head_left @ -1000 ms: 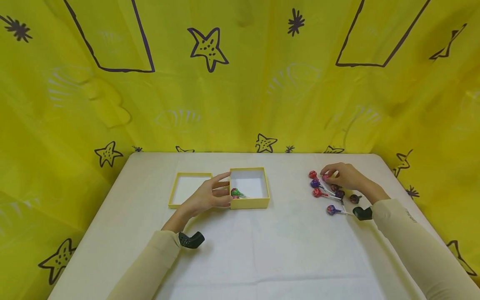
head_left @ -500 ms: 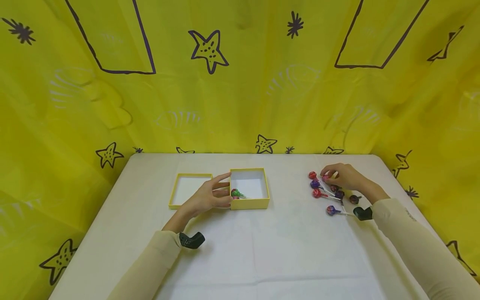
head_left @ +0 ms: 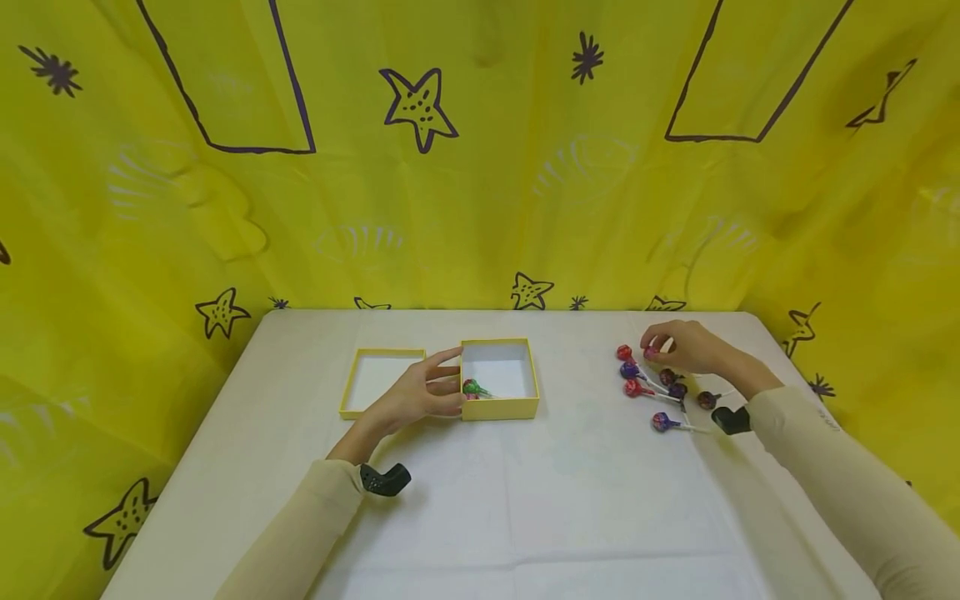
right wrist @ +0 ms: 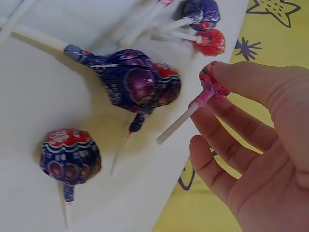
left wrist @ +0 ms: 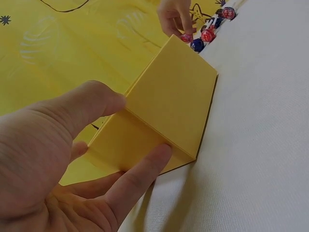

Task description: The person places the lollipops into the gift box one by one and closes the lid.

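Between right thumb and index fingertip: pink lollipop (right wrist: 211, 92), pinched by its wrapped head, white stick (right wrist: 176, 124) slanting away from the palm.
Right hand (head_left: 690, 346): thumb and index nearly together on the candy — remaining fingers loosely bent.
Lollipops left of right hand: two red lollipops (head_left: 632, 388), with a blue lollipop (head_left: 628, 370) between them.
Lollipops on near side of right hand: three dark lollipops (head_left: 707, 400) close by; one purple lollipop (head_left: 661, 422) farther toward the person.
Left hand (head_left: 412, 392): fingers spread, slightly bent; thumb and fingertips touch the box — no closed grasp.
Yellow box (head_left: 502, 408): just right of left hand, upright, top uncovered.
Box contents: green lollipop (head_left: 471, 387) beside the wall nearest left hand; pink wrapper below it, mostly hidden.
Shallow lid (head_left: 375, 377): behind left hand, partly covered by it, white interior upward.
Support: white tablecloth (head_left: 570, 500) under both hands.
Backdrop: yellow curtain (head_left: 480, 200) beyond both hands, printed with starfish.
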Action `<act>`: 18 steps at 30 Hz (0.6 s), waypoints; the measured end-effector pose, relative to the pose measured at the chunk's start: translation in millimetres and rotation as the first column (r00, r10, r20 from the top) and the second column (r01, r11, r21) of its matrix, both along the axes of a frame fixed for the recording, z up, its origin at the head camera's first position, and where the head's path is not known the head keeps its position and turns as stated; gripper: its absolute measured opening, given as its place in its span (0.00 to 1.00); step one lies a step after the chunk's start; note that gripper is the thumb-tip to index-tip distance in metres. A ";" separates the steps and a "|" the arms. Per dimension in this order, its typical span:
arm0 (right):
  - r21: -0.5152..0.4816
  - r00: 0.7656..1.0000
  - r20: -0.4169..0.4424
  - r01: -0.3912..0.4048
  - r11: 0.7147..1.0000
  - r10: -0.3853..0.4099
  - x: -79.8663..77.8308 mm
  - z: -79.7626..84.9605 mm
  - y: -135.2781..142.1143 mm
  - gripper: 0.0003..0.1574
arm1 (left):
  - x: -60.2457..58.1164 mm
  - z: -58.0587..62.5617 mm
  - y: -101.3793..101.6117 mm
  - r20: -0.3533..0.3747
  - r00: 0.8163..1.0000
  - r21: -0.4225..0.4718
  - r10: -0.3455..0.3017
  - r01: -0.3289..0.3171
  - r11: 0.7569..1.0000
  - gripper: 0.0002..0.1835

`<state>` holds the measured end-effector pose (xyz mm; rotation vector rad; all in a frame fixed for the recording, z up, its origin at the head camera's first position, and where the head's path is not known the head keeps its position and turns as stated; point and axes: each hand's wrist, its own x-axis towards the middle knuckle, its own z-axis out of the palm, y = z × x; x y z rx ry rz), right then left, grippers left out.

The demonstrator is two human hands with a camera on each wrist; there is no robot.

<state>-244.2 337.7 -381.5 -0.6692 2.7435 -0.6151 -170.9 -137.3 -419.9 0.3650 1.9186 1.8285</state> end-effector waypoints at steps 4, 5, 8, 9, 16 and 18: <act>-0.026 0.999 -0.040 -0.026 0.999 0.025 1.7 9.2 -4.8 0.12 | -0.6 -1.8 -0.9 -0.006 1.000 0.000 -0.003 0.003 1.000 0.49; -0.028 0.998 -0.050 -0.029 0.999 0.027 2.0 11.4 -5.9 0.12 | -0.6 -2.1 -1.2 -0.009 1.000 0.000 -0.005 0.005 1.000 0.49; -0.041 0.997 -0.070 -0.032 0.999 0.029 2.0 18.2 -9.3 0.12 | -0.5 -2.4 -1.5 -0.014 1.000 0.003 -0.009 0.009 1.000 0.48; -0.041 0.997 -0.077 -0.034 0.999 0.030 1.8 20.4 -10.1 0.12 | -0.4 -2.4 -1.6 -0.016 1.000 0.003 -0.009 0.009 1.000 0.48; -0.080 0.992 -0.107 -0.067 0.994 0.059 2.5 39.4 -19.8 0.13 | -0.1 -2.0 -1.9 -0.018 1.000 0.014 -0.021 0.021 1.000 0.48; -0.089 0.991 -0.117 -0.075 0.993 0.064 2.3 44.0 -22.8 0.13 | 0.2 -1.5 -2.2 -0.017 1.000 0.013 -0.020 0.020 1.000 0.48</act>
